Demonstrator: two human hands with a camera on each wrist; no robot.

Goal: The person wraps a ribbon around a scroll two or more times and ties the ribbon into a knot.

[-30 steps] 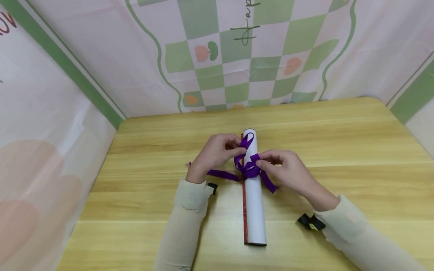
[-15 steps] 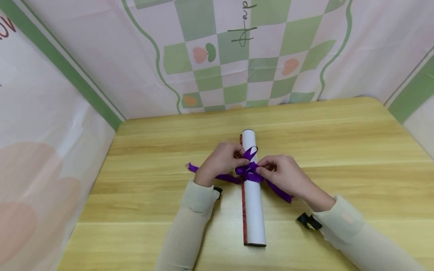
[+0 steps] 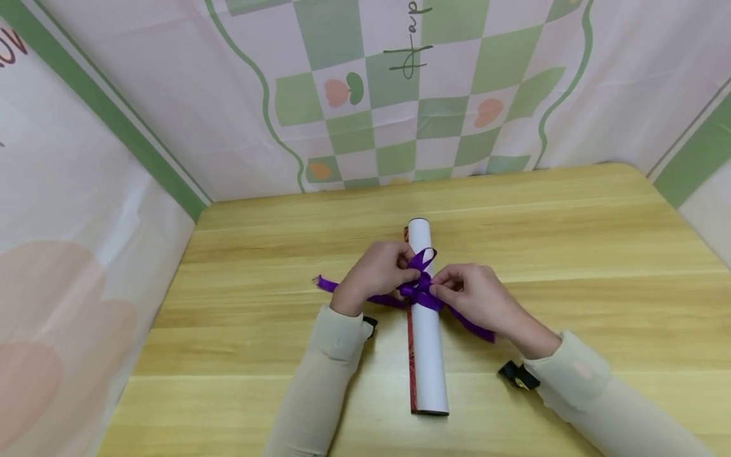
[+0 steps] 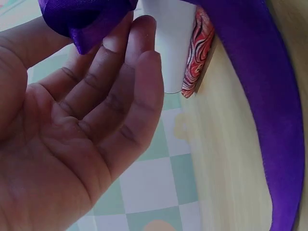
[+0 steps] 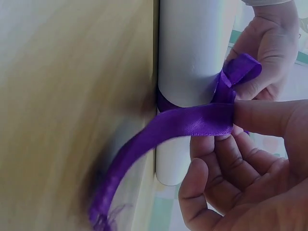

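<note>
A white rolled-up scroll [image 3: 429,362] with a red patterned edge [image 3: 411,355] lies lengthwise on the table. Round its upper half runs a purple ribbon [image 3: 427,299], looped at the front into a bow shape. My left hand [image 3: 377,273] pinches a ribbon loop on the left side between thumb and fingers. On the right, my right hand [image 3: 480,295] pinches the ribbon close to the knot, thumb on top in the right wrist view. One ribbon tail [image 3: 325,283] reaches out left behind my left wrist; the other tail [image 5: 130,159] hangs down to the right, frayed at its end.
The wooden table [image 3: 257,241] extends around the scroll on all sides. A printed checked cloth [image 3: 394,108] hangs behind its back edge, with another cloth on the left. Black wrist straps [image 3: 518,376] show at my sleeves.
Both hands have moved slightly down toward the knot. The upper loop has become smaller and lower, and the right tail has lengthened out to the right.
</note>
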